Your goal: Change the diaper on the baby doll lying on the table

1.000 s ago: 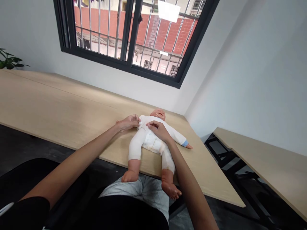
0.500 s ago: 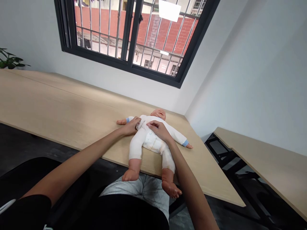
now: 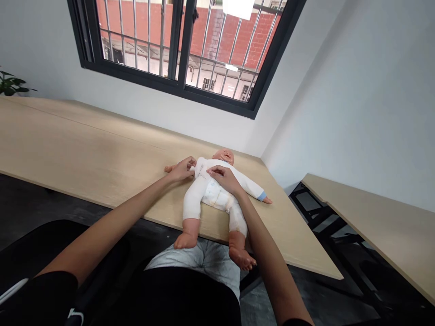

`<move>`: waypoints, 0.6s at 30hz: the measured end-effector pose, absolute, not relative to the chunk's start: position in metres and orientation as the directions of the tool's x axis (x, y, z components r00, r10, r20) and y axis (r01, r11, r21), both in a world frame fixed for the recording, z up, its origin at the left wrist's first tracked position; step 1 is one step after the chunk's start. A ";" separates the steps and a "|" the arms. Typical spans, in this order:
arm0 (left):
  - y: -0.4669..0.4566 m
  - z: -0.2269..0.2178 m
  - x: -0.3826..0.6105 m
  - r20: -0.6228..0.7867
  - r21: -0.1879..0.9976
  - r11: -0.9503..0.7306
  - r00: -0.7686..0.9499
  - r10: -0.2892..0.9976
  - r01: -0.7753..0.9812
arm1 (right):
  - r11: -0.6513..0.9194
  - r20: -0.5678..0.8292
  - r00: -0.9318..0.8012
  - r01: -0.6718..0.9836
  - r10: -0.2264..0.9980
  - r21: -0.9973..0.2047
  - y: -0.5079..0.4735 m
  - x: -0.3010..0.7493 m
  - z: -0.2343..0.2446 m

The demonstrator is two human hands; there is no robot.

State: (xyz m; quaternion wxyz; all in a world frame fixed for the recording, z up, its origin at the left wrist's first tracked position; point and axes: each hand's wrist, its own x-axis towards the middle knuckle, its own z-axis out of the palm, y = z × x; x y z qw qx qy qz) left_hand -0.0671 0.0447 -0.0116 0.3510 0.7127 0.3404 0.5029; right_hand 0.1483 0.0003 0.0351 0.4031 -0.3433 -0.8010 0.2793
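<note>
A baby doll [image 3: 251, 188] in white clothing with blue cuffs lies on its back on the table, head toward the wall, bare feet over the near edge. Around its hips is a white diaper [image 3: 217, 198] with faint printed marks. My left hand [image 3: 183, 169] is at the doll's side by the waist, its curled fingers pinching a white edge that looks like the diaper's side. Resting on the belly, my right hand [image 3: 224, 178] has thumb and fingertips pressed together at the diaper's upper front edge. The exact spots under my fingertips are partly hidden.
The light wooden table [image 3: 102, 154] runs along the wall beneath a dark-framed window [image 3: 183, 88] with bars outside. A second table [image 3: 367, 217] stands at the right, across a gap. At the far left is a green plant [image 3: 13, 84]. A dark chair [image 3: 61, 235] stands at lower left.
My left hand has lifted slightly and shifted outward from the doll's waist. The right hand stays on the belly. The view has tilted down a little.
</note>
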 end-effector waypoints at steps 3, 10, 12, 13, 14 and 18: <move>0.048 -0.011 -0.068 0.409 0.903 -0.427 0.207 0.889 0.049 | 0.610 0.456 -0.439 0.324 0.774 -0.723 0.001 0.148 0.035; 0.034 -0.002 -0.065 0.315 0.938 -0.345 0.326 0.892 0.038 | 0.607 0.454 -0.435 0.328 0.777 -0.724 -0.001 0.147 0.037; 0.034 0.000 -0.066 0.330 0.935 -0.355 0.310 0.892 0.024 | 0.599 0.444 -0.438 0.331 0.782 -0.729 -0.002 0.147 0.037; 0.035 0.000 -0.067 0.338 0.935 -0.354 0.293 0.894 0.002 | 0.596 0.439 -0.441 0.329 0.783 -0.732 -0.002 0.147 0.038; 0.037 0.001 -0.068 0.342 0.937 -0.348 0.277 0.898 -0.028 | 0.595 0.436 -0.443 0.327 0.783 -0.734 -0.002 0.147 0.038; 0.041 0.000 -0.073 0.333 0.943 -0.321 0.192 0.923 -0.089 | 0.597 0.444 -0.436 0.327 0.783 -0.732 -0.001 0.147 0.037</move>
